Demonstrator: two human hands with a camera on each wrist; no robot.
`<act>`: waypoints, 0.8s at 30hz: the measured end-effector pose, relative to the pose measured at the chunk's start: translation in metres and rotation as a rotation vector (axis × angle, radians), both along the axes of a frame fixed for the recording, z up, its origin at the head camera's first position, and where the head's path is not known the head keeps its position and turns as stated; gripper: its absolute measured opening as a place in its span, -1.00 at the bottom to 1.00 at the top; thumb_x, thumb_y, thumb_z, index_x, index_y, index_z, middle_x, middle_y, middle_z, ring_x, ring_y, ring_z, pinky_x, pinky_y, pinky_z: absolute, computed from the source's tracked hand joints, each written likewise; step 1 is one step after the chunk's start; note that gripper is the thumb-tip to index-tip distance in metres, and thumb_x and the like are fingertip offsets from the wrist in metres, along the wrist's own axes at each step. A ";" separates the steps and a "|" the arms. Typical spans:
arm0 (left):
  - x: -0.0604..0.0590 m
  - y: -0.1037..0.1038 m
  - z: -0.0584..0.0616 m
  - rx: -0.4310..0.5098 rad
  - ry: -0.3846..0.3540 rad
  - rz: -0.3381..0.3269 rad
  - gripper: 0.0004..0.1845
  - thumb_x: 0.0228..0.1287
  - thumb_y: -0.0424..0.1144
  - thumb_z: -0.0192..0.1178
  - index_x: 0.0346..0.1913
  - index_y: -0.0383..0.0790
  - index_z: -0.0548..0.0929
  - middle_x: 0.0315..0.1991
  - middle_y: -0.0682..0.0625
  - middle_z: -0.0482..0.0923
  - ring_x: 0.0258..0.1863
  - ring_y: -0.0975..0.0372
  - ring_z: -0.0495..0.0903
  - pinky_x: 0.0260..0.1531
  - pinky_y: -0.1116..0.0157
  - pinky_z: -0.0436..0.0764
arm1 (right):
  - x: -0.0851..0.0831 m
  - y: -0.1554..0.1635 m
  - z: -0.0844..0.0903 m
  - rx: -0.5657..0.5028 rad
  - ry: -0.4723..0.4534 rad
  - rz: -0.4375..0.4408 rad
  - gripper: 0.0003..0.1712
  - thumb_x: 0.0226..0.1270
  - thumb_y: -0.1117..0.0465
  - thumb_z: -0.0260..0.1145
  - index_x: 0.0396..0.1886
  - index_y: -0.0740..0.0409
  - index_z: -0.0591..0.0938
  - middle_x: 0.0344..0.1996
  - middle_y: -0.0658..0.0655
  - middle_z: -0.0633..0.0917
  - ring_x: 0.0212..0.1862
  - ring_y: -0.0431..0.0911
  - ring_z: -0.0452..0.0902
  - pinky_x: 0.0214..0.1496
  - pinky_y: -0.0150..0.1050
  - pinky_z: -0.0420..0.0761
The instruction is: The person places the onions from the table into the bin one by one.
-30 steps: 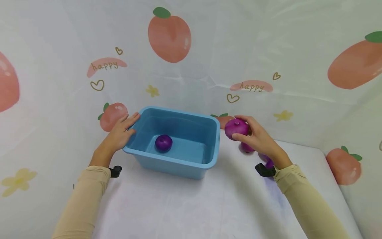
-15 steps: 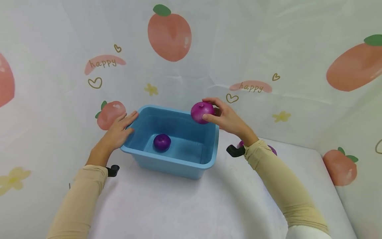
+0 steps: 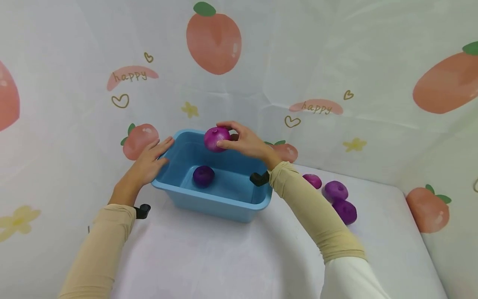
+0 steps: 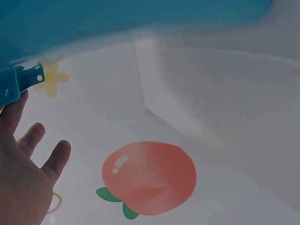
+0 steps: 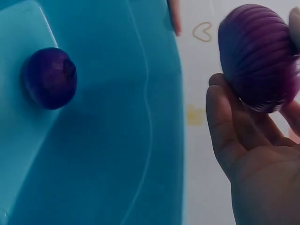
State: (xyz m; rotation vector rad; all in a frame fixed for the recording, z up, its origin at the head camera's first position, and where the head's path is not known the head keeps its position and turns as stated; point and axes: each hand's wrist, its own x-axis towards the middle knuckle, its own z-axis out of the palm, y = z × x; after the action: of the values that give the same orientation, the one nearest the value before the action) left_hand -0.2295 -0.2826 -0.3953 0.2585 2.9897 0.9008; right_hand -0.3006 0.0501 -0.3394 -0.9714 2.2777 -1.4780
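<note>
My right hand (image 3: 239, 141) grips a purple onion (image 3: 216, 138) (image 5: 260, 56) above the far side of a blue plastic tub (image 3: 257, 203). A darker purple onion (image 3: 203, 175) (image 5: 50, 77) lies on the tub's floor. My left hand (image 3: 149, 164) (image 4: 23, 178) rests with straight fingers against the tub's left rim (image 4: 21, 84). Three more purple onions (image 3: 337, 197) lie on the white table to the right of the tub.
A white cloth printed with peaches (image 3: 213, 39), hearts and "happy" covers the walls behind and beside the table (image 3: 209, 261). The table's right edge runs near a peach print (image 3: 427, 207).
My right hand has carried the onion leftward from beside the tub's right side to above the tub's interior. The left hand has stayed on the rim.
</note>
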 end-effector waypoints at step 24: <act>0.000 -0.002 -0.002 0.006 0.007 0.020 -0.34 0.52 -0.11 -0.11 0.63 0.17 0.08 0.68 0.04 -0.01 0.67 -0.16 -0.20 0.40 -0.49 0.12 | -0.012 -0.087 -0.043 0.300 0.048 0.197 -0.16 0.26 -0.09 0.47 0.48 0.00 0.40 0.34 0.07 0.56 0.34 -0.07 0.49 0.24 -0.26 0.66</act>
State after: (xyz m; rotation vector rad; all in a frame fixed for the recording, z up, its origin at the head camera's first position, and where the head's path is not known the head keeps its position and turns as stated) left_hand -0.2299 -0.2848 -0.3972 0.2323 3.0022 0.9129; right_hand -0.3124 -0.0373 -0.3827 -1.1088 2.2733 -1.0088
